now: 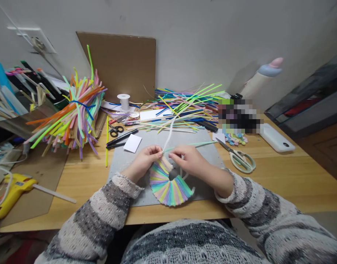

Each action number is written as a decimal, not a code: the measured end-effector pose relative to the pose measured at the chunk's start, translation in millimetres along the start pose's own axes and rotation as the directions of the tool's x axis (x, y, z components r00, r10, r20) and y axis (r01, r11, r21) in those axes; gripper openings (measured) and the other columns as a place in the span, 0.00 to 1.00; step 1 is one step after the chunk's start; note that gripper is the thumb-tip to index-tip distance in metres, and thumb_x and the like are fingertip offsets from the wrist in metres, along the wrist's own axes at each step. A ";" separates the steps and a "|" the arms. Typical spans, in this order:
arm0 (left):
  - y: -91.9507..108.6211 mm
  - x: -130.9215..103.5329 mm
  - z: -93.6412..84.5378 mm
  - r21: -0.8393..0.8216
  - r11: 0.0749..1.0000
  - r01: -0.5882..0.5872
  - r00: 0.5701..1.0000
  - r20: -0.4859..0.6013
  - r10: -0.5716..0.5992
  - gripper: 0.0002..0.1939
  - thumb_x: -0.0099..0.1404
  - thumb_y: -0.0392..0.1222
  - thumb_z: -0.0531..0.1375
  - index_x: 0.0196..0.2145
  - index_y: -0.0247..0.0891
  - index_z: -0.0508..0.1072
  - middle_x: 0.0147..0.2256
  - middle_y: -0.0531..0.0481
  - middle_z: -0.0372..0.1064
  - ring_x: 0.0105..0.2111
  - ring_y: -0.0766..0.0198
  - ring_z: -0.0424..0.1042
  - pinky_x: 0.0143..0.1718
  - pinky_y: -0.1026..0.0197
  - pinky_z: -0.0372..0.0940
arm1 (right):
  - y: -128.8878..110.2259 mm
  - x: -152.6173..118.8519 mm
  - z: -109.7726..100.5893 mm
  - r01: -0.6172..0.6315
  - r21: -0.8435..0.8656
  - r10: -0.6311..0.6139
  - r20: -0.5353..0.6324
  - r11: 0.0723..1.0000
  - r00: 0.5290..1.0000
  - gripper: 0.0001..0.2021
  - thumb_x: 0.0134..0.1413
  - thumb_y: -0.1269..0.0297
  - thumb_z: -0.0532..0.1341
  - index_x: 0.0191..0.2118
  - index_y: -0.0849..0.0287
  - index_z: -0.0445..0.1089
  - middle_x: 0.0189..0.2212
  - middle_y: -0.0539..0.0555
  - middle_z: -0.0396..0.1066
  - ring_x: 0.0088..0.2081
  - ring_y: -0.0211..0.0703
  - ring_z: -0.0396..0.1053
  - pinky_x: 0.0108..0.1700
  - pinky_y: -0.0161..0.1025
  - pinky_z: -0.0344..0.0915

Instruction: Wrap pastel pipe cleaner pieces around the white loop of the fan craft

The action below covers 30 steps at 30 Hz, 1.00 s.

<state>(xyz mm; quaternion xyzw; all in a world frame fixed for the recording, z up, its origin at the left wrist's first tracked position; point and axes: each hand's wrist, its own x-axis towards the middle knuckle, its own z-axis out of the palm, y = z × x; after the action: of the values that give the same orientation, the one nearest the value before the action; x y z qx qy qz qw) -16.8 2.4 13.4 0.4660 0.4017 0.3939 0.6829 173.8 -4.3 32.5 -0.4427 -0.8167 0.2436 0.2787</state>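
Observation:
A curved fan of pastel pipe cleaners [171, 190] in yellow, pink, blue, green and purple lies over the grey mat, bent into an open ring. My left hand [146, 159] pinches its upper left end between thumb and fingers. From that pinch a white pipe cleaner [170, 135] stands up and away from me. My right hand [192, 158] is just right of it, above the ring's gap, with fingers curled and thumb against them; what they hold, if anything, is hidden. A mint-green pipe cleaner [204, 143] runs behind the right hand.
Scissors [241, 161] and a white phone [277, 138] lie right on the wooden table. At left are a yellow glue gun [15, 189] and a bundle of pipe cleaners [80, 113]. Loose pipe cleaners [190, 104], a wire spool [123, 102] and small black scissors [116, 131] lie behind.

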 end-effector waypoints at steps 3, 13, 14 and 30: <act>2.0 -1.2 1.5 0.063 0.998 -0.029 0.999 0.028 0.027 0.14 0.49 0.46 0.68 0.26 0.34 0.71 0.24 0.54 0.62 0.24 0.69 0.59 0.28 0.66 0.53 | -2.5 -4.1 7.6 -0.038 0.186 0.040 -0.009 0.982 0.999 0.08 0.57 0.68 0.57 0.34 0.59 0.74 0.31 0.53 0.75 0.34 0.40 0.70 0.37 0.36 0.61; -0.1 -3.8 3.3 0.359 0.916 -0.181 0.984 0.057 0.172 0.10 0.56 0.44 0.64 0.26 0.35 0.71 0.26 0.52 0.65 0.28 0.66 0.62 0.32 0.64 0.56 | -11.5 -13.6 16.0 -0.017 0.162 0.025 -0.050 0.987 0.998 0.09 0.56 0.71 0.56 0.29 0.60 0.74 0.27 0.53 0.73 0.31 0.39 0.69 0.35 0.35 0.62; 0.7 -4.6 3.8 0.384 0.903 -0.193 0.981 0.059 0.185 0.09 0.56 0.44 0.63 0.26 0.35 0.70 0.26 0.52 0.65 0.29 0.65 0.63 0.32 0.63 0.57 | -12.0 -14.7 17.5 -0.017 0.175 0.028 -0.063 0.985 0.998 0.09 0.56 0.71 0.56 0.30 0.59 0.74 0.27 0.53 0.73 0.32 0.40 0.69 0.36 0.36 0.62; -8.6 -0.5 13.7 0.037 0.991 -0.130 0.984 -0.117 0.134 0.21 0.46 0.45 0.70 0.27 0.38 0.60 0.23 0.57 0.62 0.24 0.70 0.61 0.27 0.67 0.56 | -7.7 -20.3 33.0 -0.038 0.412 0.123 -0.181 0.910 0.976 0.10 0.55 0.67 0.58 0.36 0.59 0.77 0.31 0.55 0.75 0.34 0.41 0.72 0.38 0.38 0.66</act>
<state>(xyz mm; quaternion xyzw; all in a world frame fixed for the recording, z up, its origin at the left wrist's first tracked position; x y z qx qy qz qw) -3.0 -4.7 8.6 0.4770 0.4157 0.4597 0.6232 156.3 -30.5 8.6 -0.4309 -0.6965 0.3728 0.4362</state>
